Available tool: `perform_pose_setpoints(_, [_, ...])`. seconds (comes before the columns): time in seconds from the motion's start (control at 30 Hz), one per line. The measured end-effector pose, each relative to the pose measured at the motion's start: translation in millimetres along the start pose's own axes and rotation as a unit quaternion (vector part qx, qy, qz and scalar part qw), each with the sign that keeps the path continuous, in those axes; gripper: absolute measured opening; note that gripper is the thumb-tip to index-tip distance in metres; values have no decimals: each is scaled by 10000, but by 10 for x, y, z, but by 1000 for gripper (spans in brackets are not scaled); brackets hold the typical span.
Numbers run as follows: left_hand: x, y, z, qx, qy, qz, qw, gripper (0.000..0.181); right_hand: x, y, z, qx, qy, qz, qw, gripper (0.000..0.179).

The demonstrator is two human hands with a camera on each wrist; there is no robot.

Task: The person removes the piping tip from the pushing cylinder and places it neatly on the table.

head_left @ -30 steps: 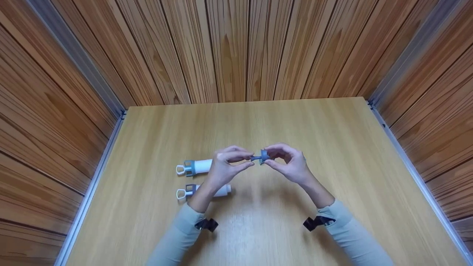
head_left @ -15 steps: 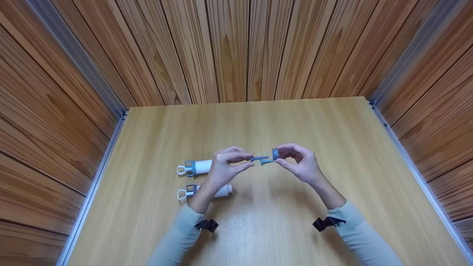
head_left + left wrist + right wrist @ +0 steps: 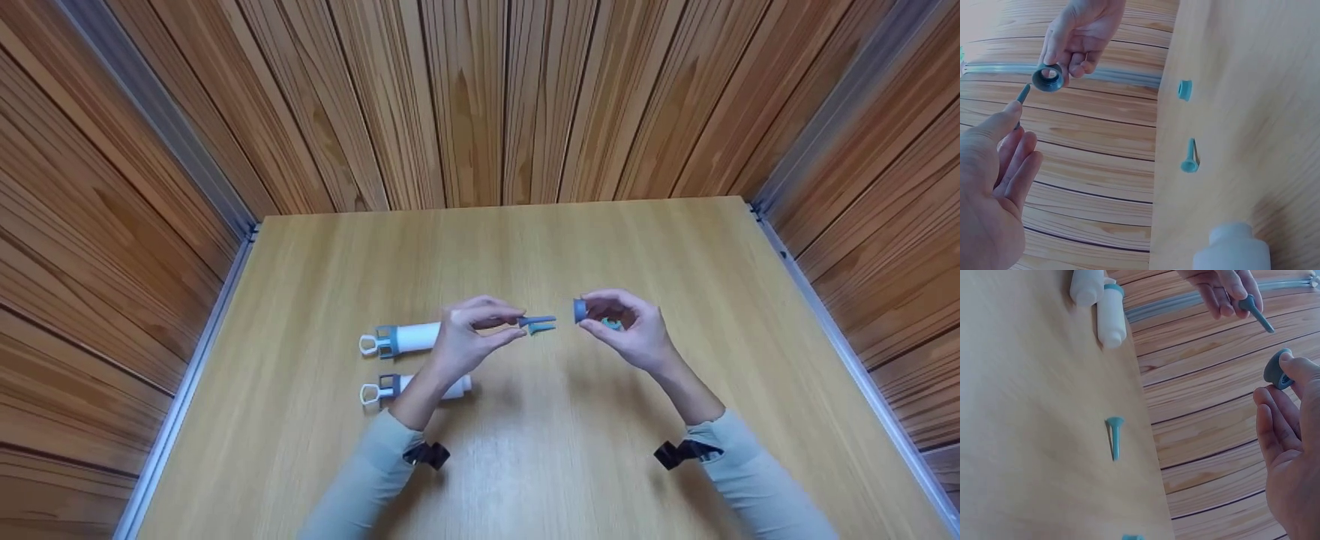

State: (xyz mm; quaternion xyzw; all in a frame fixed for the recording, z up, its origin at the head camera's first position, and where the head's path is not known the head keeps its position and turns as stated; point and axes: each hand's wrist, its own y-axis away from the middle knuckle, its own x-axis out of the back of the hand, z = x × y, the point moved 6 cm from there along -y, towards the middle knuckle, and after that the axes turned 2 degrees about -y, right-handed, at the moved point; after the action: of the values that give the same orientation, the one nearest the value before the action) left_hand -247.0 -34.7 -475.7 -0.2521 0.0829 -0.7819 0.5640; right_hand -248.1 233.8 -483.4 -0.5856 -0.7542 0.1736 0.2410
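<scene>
Above the table, my left hand (image 3: 469,337) pinches a blue-grey stem with a flared end (image 3: 1258,314) between thumb and fingers. Its thin tip points toward my right hand (image 3: 634,330), which holds a blue-grey ring-shaped collar (image 3: 1048,79) by thumb and fingertips. A gap separates stem and collar. Below them on the table lies a teal stem with a flared end (image 3: 1190,157), touched by neither hand. A teal ring (image 3: 1185,90) also rests there, partly hidden behind the right hand in the head view.
Left of the hands lie two white cylinders with loop handles: one with a teal collar (image 3: 416,337), the other with a blue-grey collar (image 3: 457,388), partly covered by the left forearm. Wood-panelled walls (image 3: 465,112) and metal rails surround the table (image 3: 510,247).
My right hand has moved right with the collar, drawing it away from the blue-grey stem, and uncovered the teal stem and ring below. My left hand has shifted slightly right.
</scene>
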Motion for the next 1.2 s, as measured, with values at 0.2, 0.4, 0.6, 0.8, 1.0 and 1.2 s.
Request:
perform_pose_setpoints(0.2, [-41,-31,33,-52,68,-80,9999,27,110,16,-6,114,34,-78,9999,42])
perform_pose_setpoints(0.4, [-114,-74,50,-107,97,-185,9997,27,246,30,-25,39,231,-134,9996,43])
perform_pose_setpoints(0.6, [-212,-92,-1,-111,139,-226,9996,26,339,72,20,-151,508,-87,9986,43])
perform_pose_setpoints(0.8, [-334,-77,-92,120,97,-299,9994,23,412,137,77,-234,546,-3,9982,42])
perform_pose_setpoints(1.0, [-448,-52,-190,526,123,-314,9980,23,476,217,144,-381,684,-67,9969,42])
perform_pose_setpoints(1.2, [-537,-16,-287,913,109,-270,9954,25,527,288,256,-575,833,-83,9948,41])
